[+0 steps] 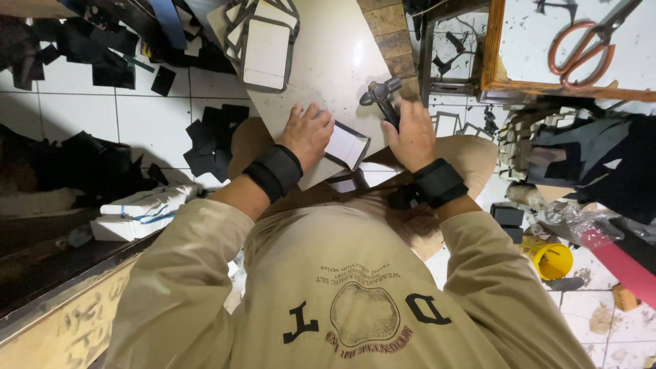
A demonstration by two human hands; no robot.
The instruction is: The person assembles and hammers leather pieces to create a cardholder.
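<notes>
Hammer gripped in right hand, head toward 11 o'clock, handle toward 5. Left hand flat, pressing card.

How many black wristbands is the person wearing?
2: one black wristband sits above the left hand, which presses a dark-edged white piece; the other wristband sits above the right hand, gripping the hammer.

The right hand hides the hammer handle; scissors are cut off at the top edge.
</notes>
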